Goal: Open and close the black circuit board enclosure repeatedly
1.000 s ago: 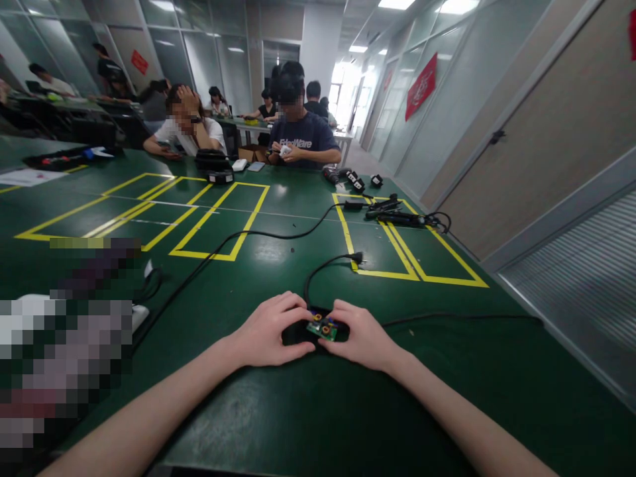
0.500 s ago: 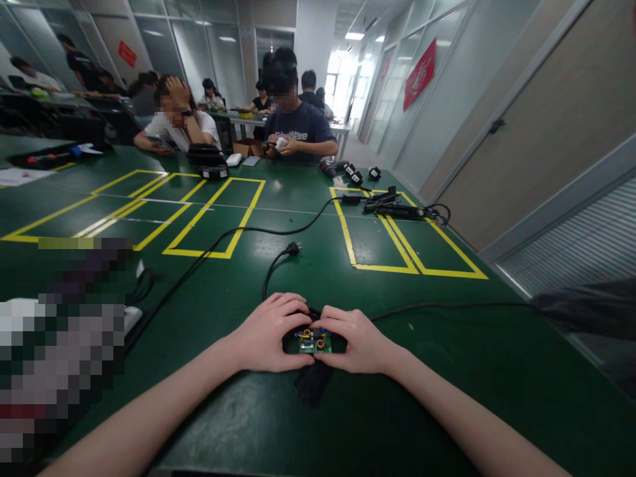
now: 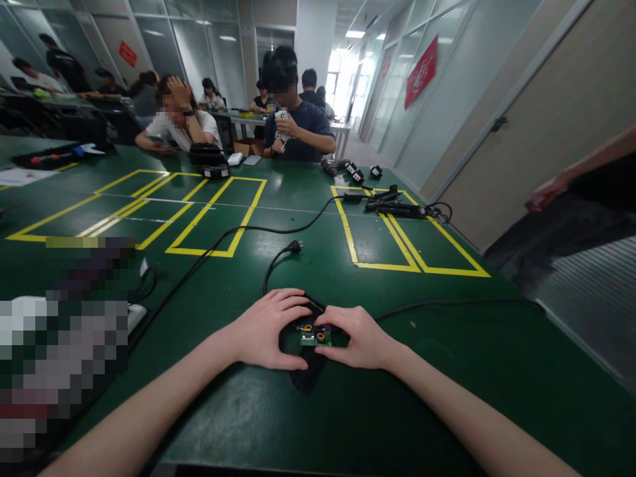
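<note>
A small green circuit board (image 3: 316, 340) with copper coils, a glass-like cylinder and coloured wires is at the near middle of the table. My right hand (image 3: 362, 338) pinches its right side between thumb and fingers. Around the left side curves my left hand (image 3: 263, 331), its thumb and fingers spread apart and off the board. A dark piece (image 3: 304, 377), its kind unclear, lies just below the board. Behind my fingers runs a black cord, partly hidden, which ends in a power plug (image 3: 295, 246).
Yellow tape rectangles mark the green table (image 3: 248, 424). A long black cable (image 3: 268, 230) crosses it to black tools (image 3: 397, 207) at the far right. A power drill (image 3: 328, 167) lies farther back. People sit across the table; a person walks at right. The left-hand objects are pixelated.
My left fingers and thumb have opened away from the board, while the right hand keeps its pinch. A walking person has come into view at right. The co-worker opposite has raised a white object.
</note>
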Motion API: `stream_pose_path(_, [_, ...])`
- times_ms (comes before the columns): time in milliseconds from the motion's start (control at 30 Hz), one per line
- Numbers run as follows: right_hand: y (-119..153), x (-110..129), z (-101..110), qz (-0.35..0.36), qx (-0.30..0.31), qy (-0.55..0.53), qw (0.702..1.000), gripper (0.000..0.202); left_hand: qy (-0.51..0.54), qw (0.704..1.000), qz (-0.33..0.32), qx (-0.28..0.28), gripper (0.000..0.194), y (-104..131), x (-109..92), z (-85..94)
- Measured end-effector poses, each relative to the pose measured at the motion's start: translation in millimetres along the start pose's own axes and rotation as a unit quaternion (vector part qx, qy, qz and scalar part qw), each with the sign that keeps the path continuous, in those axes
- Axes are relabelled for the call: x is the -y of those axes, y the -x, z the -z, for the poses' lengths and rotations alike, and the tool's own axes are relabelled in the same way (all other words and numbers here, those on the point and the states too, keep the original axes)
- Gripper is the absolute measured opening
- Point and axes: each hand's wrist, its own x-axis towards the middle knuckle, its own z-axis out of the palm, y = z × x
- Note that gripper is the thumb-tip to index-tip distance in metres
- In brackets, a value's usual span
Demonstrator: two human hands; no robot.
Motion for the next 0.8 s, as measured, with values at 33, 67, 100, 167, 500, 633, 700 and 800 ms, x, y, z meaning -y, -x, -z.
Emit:
stream_pose_path(33, [0.1,0.0,-0.9,-0.001,0.001,-0.001,1.000,0.025,0.003,1.000,0.002,0.003,0.076,0.7,0.8,0.9])
stream_pose_path(67, [0.1,0.1,-1.9,-0.006,0.005,-0.001,1.000,0.026,0.007,1.000,0.005,0.005,0.072,1.3,1.2,1.6])
stream_pose_path(100, [0.1,0.3,-3.0,-0.015,0.009,0.001,1.000,0.027,0.012,1.000,0.009,0.008,0.067,1.7,1.1,2.0])
stream_pose_path(167, [-0.3,0.7,-4.8,-0.040,0.014,0.005,0.999,0.028,0.019,1.000,0.014,0.015,0.058,1.9,0.4,2.0])
stream_pose_path(500, [-3.7,0.9,-2.6,-0.129,0.011,0.042,0.991,0.027,0.045,0.998,0.028,-0.026,0.054,0.2,18.1,3.3])
stream_pose_path(633, [-3.6,-0.7,-1.1,-0.135,-0.019,0.026,0.990,0.031,0.049,0.998,0.031,-0.034,0.050,0.6,19.9,2.5])
stream_pose_path(700, [-3.2,-1.2,0.1,-0.102,-0.036,0.020,0.994,0.035,0.052,0.998,0.026,-0.031,0.049,-0.4,16.9,0.4])
stream_pose_path(800, [-3.5,-1.8,1.2,-0.064,-0.037,0.038,0.997,0.034,0.063,0.997,0.031,-0.036,0.047,-2.4,13.0,-3.1])
